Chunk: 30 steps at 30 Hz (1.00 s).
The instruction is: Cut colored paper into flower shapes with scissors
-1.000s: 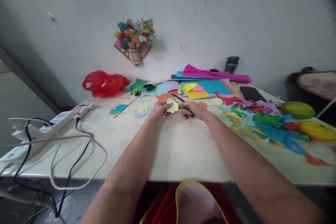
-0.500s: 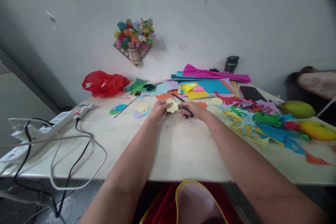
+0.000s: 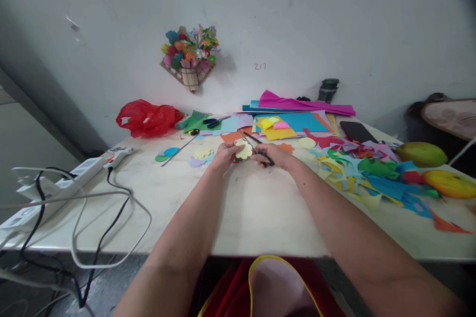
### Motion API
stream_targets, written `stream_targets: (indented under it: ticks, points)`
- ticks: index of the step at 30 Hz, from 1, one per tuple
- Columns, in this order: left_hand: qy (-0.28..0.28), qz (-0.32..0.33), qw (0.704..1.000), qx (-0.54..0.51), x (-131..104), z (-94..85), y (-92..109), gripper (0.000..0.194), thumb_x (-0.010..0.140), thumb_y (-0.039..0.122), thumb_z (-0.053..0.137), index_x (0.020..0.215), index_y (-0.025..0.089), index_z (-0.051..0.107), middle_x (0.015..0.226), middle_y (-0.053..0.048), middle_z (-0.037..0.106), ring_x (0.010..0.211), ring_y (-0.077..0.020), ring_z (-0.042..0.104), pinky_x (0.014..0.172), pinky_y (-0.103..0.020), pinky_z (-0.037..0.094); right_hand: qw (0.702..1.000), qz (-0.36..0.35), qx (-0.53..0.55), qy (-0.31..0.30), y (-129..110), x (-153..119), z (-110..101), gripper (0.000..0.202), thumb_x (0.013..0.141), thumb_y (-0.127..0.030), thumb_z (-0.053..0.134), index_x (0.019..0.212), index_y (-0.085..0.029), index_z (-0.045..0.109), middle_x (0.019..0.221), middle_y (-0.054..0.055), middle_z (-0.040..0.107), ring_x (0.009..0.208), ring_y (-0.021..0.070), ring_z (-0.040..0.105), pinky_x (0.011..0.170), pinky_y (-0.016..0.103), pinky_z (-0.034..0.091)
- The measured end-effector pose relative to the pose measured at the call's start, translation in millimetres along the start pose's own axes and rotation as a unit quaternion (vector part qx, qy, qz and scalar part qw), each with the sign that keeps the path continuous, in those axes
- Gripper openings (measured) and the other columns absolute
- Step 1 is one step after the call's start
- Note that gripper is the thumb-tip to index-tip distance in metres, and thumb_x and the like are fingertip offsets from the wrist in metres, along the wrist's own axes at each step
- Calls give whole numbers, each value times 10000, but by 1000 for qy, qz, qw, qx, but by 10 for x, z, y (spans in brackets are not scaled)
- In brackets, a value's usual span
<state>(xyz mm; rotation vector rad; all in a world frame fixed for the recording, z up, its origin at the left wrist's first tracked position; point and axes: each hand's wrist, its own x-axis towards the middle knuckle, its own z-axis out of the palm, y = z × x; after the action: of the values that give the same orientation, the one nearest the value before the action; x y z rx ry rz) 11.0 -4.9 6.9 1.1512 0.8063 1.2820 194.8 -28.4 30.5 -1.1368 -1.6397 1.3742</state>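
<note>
My left hand (image 3: 225, 154) pinches a pale yellow paper flower (image 3: 243, 150) with a scalloped edge, just above the table. My right hand (image 3: 274, 154) is closed round the dark handles of a pair of scissors (image 3: 266, 157). The blades point up and to the left, at the right side of the flower; whether they touch the paper I cannot tell. Left of my left hand lies a small pile of pale yellow flower cut-outs (image 3: 204, 151). An orange paper flower (image 3: 286, 147) and a pale yellow paper circle (image 3: 307, 143) lie beyond my right hand.
Coloured paper sheets (image 3: 297, 122) lie at the back, near a second pair of scissors (image 3: 213, 122) and a red plastic bag (image 3: 148, 118). Paper scraps (image 3: 375, 168), a phone (image 3: 357, 132) and mangoes (image 3: 451, 184) are on the right. A power strip (image 3: 59, 193) with cables occupies the left.
Almost nothing differs. Both hands stay in place with the flower and the scissors; any shift of the blades is too slight to make out.
</note>
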Motion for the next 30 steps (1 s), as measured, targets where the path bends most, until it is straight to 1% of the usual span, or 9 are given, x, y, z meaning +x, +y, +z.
stream_targets:
  ticks: [4,7,11,18,23,27,30]
  points:
    - [-4,-1,1000,-1,-11,6,14,320,538,298,876,526,141,597,493,-17,564,468,-92,479,475,-241,343,1000,-8,-5,-5,9,5,-8,239,668,-245,810,701,-167,587,546,-46,556,453,72,485,428,195,408]
    - [-6,-1,1000,-5,-15,15,21,343,509,315,886,524,143,589,503,-21,579,468,-94,488,476,-242,347,1000,-9,-6,-7,5,4,-7,245,655,-251,815,702,-164,590,536,-50,551,449,69,489,423,189,407]
    - [-7,3,1000,-9,-2,9,8,354,507,318,889,527,147,580,530,-26,601,485,-101,512,492,-245,367,1000,-7,-9,2,-9,-6,1,227,654,-234,802,706,-154,595,522,-49,544,435,68,478,410,187,395]
    - [0,7,1000,-12,3,-8,4,345,496,331,898,560,132,624,529,-33,618,474,-101,525,486,-239,385,1000,-5,-19,1,-9,-11,-9,217,668,-231,798,726,-151,605,513,-51,526,433,76,479,401,192,392]
    - [-13,5,999,-35,-6,8,22,381,448,332,911,675,115,695,651,-66,699,579,-154,632,590,-266,491,999,-8,-45,-5,25,3,-34,236,716,-268,787,710,-162,576,481,-58,519,401,71,464,397,188,391]
    - [-6,14,1000,-27,4,-12,-2,376,466,326,907,701,115,702,685,-71,711,613,-165,649,635,-283,512,998,-4,-60,-25,83,36,-79,241,771,-310,754,716,-167,567,492,-48,546,390,73,479,397,187,391]
    - [-2,19,1000,-19,10,-28,-17,374,488,329,904,724,117,706,707,-68,714,633,-165,654,664,-292,520,998,-8,-60,-36,118,54,-105,248,776,-322,754,723,-166,568,502,-45,554,396,76,484,399,188,393]
